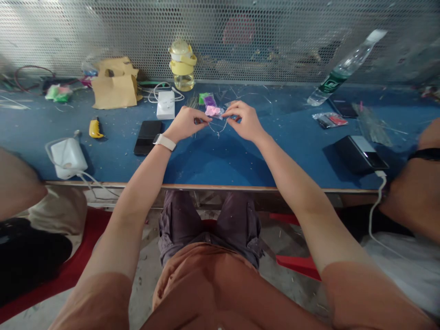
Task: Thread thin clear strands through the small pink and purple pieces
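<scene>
A thin chain with a small pendant [218,134] hangs in a loop between my two hands, above the blue table. My left hand [186,123], with a pale band on its wrist, pinches one end of the chain. The other end is pinched between the fingertips of my right hand [244,120]. Just behind the chain lie small plastic bags: a pink one [213,111], a purple one [209,100] and a green one [202,97]. A bundle of thin wire-like strands [193,103] lies beside my left hand.
Left of me are a black phone-like slab [147,137], a white box [166,105], a yellow cutter [96,128] and a white power bank [68,158]. Behind stands a yellow-lidded bottle [183,68]. To the right are a tilted water bottle [343,71] and a black device [359,153]. People sit on both sides.
</scene>
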